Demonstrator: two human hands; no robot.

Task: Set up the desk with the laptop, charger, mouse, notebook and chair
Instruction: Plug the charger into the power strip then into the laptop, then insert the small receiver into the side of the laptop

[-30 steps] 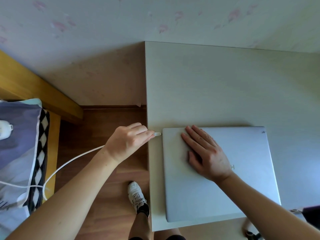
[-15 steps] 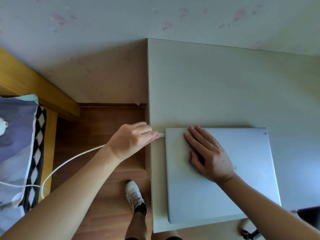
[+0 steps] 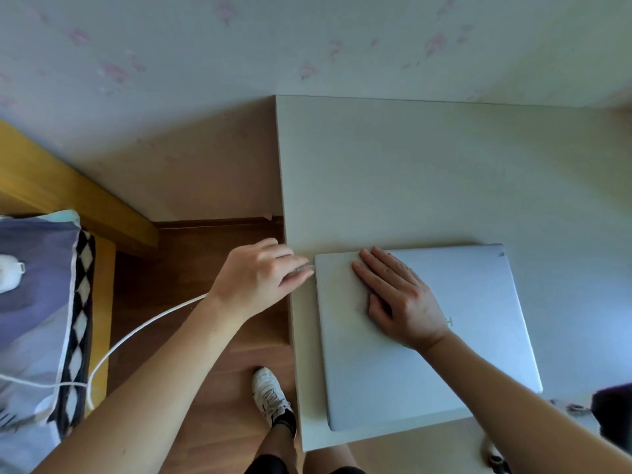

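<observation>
Head view looks straight down on the closed laptop (image 3: 427, 336), which lies flat near the 6 o'clock edge of the desk (image 3: 427, 165), its short side facing 9 o'clock. The step in hand looks to be plugging in the charger, and it will go best if the plug is kept level with the port and pushed straight toward 3 o'clock, while the other hand stops the laptop sliding; any tilt would likely jam the connector. The left hand (image 3: 260, 275) has its fingers curled together, pinching the small plug (image 3: 305, 267) at the laptop's 9 o'clock edge, near the far corner; whether the plug is fully seated cannot be told. The white charger cable (image 3: 136, 333) trails from under that wrist toward 8 o'clock, over the floor to the bed (image 3: 37, 302). The right hand (image 3: 396, 295) lies flat and spread on the lid, fingers pointing to 10 o'clock, holding nothing. Mouse and notebook are not visible.
</observation>
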